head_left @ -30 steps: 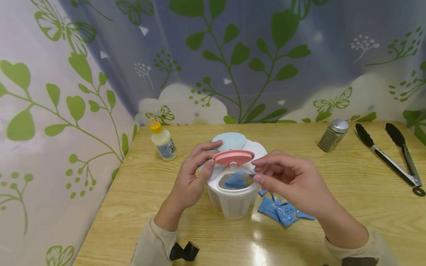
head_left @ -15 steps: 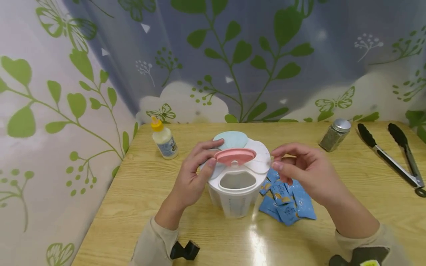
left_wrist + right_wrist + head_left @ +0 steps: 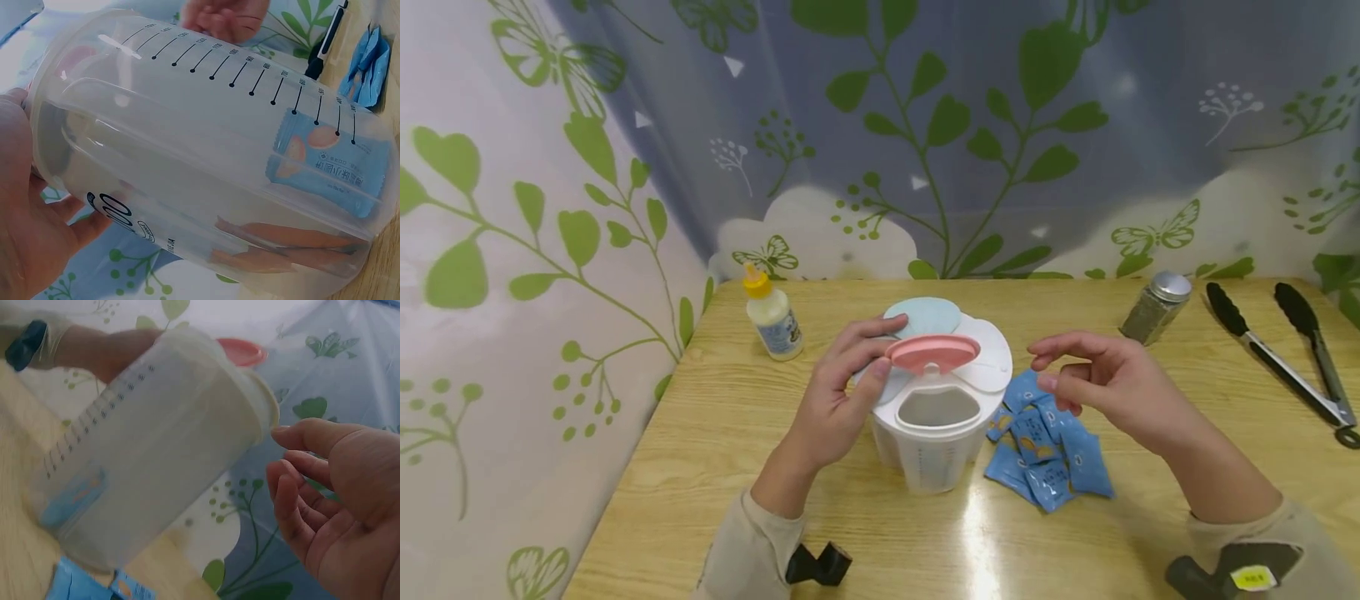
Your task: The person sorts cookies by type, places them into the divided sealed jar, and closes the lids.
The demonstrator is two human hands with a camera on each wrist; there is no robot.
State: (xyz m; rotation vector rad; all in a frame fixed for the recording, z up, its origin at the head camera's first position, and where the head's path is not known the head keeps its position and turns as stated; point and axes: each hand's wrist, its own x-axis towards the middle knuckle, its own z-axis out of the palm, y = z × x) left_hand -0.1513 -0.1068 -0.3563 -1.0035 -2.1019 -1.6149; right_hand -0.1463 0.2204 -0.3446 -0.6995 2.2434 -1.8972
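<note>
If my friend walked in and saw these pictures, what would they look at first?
Probably the raised pink flap on the white lid of the clear container, in the middle of the head view. Next might be the pile of bright blue packets beside it, near the right hand. The left wrist view also shows a blue packet inside the container.

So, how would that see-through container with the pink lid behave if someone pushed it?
The container is probably light for its size: a blue packet and brown pieces show only near its bottom. It looks smooth and evenly shaped, so likely stiff, perhaps slippery. The left hand gripping its top would likely resist tipping.
</note>
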